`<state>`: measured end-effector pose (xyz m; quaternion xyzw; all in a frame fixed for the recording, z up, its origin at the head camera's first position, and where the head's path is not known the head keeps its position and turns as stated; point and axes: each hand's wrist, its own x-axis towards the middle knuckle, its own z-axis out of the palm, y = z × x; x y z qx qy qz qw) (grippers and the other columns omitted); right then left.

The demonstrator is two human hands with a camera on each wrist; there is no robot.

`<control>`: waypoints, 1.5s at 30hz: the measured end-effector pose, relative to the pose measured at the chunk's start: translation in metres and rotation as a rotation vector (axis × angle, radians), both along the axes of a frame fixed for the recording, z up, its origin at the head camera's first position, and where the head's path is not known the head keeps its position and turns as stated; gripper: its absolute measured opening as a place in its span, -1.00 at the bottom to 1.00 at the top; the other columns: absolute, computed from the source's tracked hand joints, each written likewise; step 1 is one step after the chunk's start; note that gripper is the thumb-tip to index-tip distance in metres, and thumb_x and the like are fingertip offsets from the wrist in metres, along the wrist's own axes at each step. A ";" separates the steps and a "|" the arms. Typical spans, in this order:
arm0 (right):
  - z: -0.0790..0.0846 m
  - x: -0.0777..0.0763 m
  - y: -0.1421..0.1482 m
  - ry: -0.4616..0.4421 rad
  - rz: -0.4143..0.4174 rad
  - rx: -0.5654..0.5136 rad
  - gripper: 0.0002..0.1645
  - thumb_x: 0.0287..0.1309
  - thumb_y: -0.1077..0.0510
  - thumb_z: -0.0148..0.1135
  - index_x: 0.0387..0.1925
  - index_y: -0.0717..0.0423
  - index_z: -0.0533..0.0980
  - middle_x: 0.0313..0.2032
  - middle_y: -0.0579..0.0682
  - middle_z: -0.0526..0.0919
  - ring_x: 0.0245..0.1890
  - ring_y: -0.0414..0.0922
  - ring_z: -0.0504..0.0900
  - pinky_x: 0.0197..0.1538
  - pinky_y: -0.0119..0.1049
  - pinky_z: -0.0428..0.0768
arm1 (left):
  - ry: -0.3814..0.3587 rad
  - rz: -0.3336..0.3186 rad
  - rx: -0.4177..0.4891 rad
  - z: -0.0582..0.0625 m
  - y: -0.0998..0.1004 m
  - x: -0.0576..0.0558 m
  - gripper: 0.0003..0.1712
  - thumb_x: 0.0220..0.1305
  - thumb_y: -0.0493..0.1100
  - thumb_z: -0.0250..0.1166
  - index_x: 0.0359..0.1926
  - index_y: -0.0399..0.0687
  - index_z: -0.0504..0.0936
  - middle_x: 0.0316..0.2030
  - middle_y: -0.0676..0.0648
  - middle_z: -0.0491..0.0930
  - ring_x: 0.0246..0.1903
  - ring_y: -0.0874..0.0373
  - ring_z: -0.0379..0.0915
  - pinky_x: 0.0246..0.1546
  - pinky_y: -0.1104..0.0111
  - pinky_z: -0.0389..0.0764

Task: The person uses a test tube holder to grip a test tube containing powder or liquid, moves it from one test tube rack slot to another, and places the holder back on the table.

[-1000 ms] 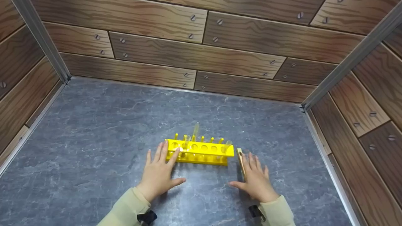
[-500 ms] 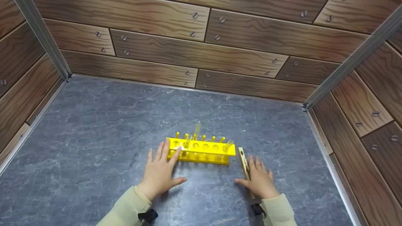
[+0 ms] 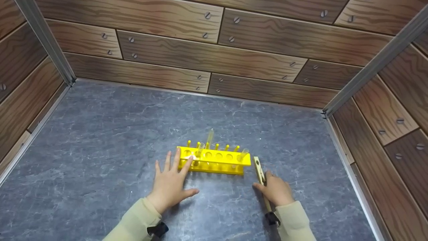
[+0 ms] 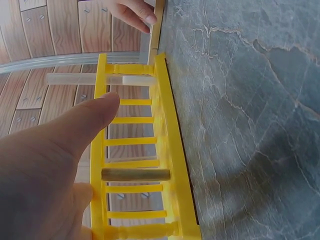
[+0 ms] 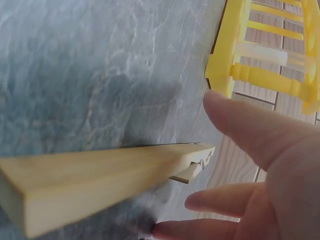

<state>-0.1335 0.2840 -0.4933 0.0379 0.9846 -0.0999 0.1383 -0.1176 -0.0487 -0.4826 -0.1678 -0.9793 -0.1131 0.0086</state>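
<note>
A yellow test tube rack (image 3: pixel 214 160) stands on the table. One clear test tube (image 3: pixel 243 154) sits in its right end hole with something white low inside. Another test tube (image 3: pixel 200 150) with brownish contents (image 4: pixel 136 174) sits near the left end, and a third tube (image 3: pixel 210 137) rises from a rear peg. My left hand (image 3: pixel 169 187) rests at the rack's left end, fingers spread and straight. A wooden test tube clamp (image 3: pixel 259 169) lies right of the rack. Around it, apparently without gripping, is my right hand (image 3: pixel 278 190); its thumb and fingers (image 5: pixel 220 200) are apart.
The grey marbled table (image 3: pixel 117 127) is enclosed by wood-patterned panels (image 3: pixel 167 63) at the back and both sides. Metal strips (image 3: pixel 361 63) run along the corners. Black wrist bands (image 3: pixel 157 229) are at both sleeves.
My right hand has drawn back toward me and to the right along the clamp, and its fingers have bent downward. The left hand and rack have stayed nearly in place.
</note>
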 end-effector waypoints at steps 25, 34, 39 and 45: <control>-0.001 -0.009 -0.009 0.088 -0.051 0.075 -0.63 0.13 -0.02 0.25 -0.60 0.15 0.44 -0.72 -0.01 0.41 -0.73 -0.10 0.40 -0.70 -0.24 0.35 | 0.042 -0.008 0.002 -0.002 -0.001 0.002 0.17 -0.10 0.64 -0.01 0.44 0.12 0.07 0.42 -0.30 -0.18 0.37 -0.28 -0.31 0.23 -0.28 -0.24; -0.003 -0.005 -0.005 0.143 -0.023 0.092 -0.69 0.11 0.05 0.26 -0.57 0.19 0.48 -0.71 -0.01 0.40 -0.71 -0.08 0.38 -0.69 -0.19 0.36 | 0.059 -0.008 -0.002 -0.004 -0.001 0.002 0.17 -0.11 0.61 0.06 0.43 0.10 0.08 0.41 -0.31 -0.17 0.37 -0.28 -0.30 0.23 -0.28 -0.20; -0.003 -0.002 -0.001 0.164 -0.031 0.072 -0.68 0.10 0.05 0.26 -0.61 0.14 0.45 -0.73 -0.02 0.38 -0.72 -0.08 0.36 -0.71 -0.19 0.33 | 0.074 -0.014 0.016 -0.005 0.000 0.003 0.17 -0.12 0.57 0.14 0.43 0.08 0.11 0.41 -0.33 -0.15 0.36 -0.30 -0.27 0.23 -0.27 -0.17; -0.002 0.002 0.002 0.214 -0.036 0.034 -0.68 0.10 0.07 0.24 -0.64 0.11 0.39 -0.73 -0.02 0.36 -0.74 -0.09 0.33 -0.72 -0.21 0.28 | 0.123 -0.024 0.019 -0.008 0.000 0.002 0.17 -0.13 0.56 0.15 0.42 0.05 0.13 0.40 -0.34 -0.11 0.35 -0.31 -0.24 0.21 -0.28 -0.11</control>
